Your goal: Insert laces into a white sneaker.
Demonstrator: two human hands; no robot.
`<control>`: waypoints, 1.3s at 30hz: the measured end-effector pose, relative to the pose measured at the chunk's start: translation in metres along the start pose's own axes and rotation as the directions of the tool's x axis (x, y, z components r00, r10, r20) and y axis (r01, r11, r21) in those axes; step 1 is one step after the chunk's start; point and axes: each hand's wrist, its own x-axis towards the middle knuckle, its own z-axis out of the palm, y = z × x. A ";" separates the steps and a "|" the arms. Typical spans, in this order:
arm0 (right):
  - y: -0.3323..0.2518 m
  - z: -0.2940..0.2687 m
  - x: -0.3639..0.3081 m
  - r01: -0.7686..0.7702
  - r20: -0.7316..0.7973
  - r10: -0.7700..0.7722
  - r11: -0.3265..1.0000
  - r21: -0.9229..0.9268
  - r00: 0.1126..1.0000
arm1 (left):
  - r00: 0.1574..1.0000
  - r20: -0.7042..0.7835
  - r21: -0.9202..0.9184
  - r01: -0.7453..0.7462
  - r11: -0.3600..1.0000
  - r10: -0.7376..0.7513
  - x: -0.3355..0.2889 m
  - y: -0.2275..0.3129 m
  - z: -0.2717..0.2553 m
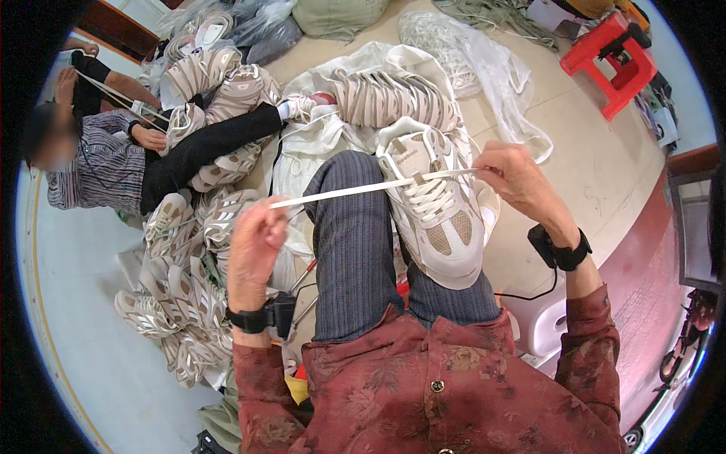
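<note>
A beige and white sneaker [445, 240] rests across my knees, its toe toward me. White laces cross its tongue in several rows. My left hand [255, 236] is closed on one end of a flat white shoelace [340, 191], pulled out taut to the left over my thigh. To the right of the shoe's collar, my right hand [516, 178] pinches the shorter lace end between thumb and fingers. Both ends run out from the top of the lacing in nearly one line. Each wrist wears a black strap with a small device.
Several nested sneakers [393, 102] lie on a white sack ahead. More sneakers [174, 291] are heaped at left. A seated person [106, 163] there handles a shoe and lace. A red stool [611, 64] lies at far right, near a clear plastic bag [495, 83].
</note>
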 end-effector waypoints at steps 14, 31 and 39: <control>0.104 -0.047 -0.031 -0.520 -0.189 0.735 0.614 0.594 0.652 | 0.925 -0.344 -0.605 -0.348 0.716 0.160 -0.095 0.042 -0.162; 0.245 -0.143 -0.129 0.140 -0.191 0.728 0.132 0.981 0.658 | 0.796 -0.560 -0.462 -0.532 0.710 0.232 -0.169 0.068 -0.235; 0.259 -0.190 -0.178 0.158 -0.296 0.736 0.253 0.955 0.609 | 0.708 -0.575 -0.339 -0.662 0.668 0.410 -0.170 0.085 -0.228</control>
